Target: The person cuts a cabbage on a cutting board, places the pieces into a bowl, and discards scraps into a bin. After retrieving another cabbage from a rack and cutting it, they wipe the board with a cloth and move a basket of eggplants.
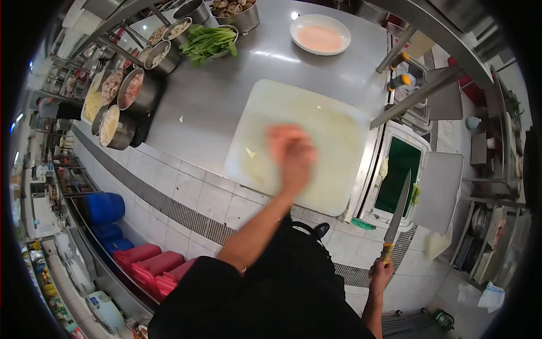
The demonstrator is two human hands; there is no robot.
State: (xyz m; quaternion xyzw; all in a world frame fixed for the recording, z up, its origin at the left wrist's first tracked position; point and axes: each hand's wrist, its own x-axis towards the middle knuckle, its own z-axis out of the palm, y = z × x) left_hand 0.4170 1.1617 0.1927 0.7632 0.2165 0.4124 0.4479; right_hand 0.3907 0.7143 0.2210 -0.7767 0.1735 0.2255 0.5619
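Note:
Over the white cutting board [344, 121], my left hand [298, 161] is smeared by motion. A soft-looking pinkish-orange thing [278, 141] shows under and around its fingers; its kind is too blurred to tell, but the hand appears closed on it. Pale scraps [250, 152] lie on the board beside it. Lower right, my right hand [381, 273] grips the yellow handle of a long knife [398, 209]. The blade points away from me, in front of an open bin [389, 195] with a green inside.
A white dish [320, 35] with pinkish liquid stands at the back of the steel table [197, 104]. Leafy greens [206, 43] and several metal pots [138, 93] of ingredients line the left. Metal posts [415, 93] rise at the right; red containers [155, 263] stand lower left.

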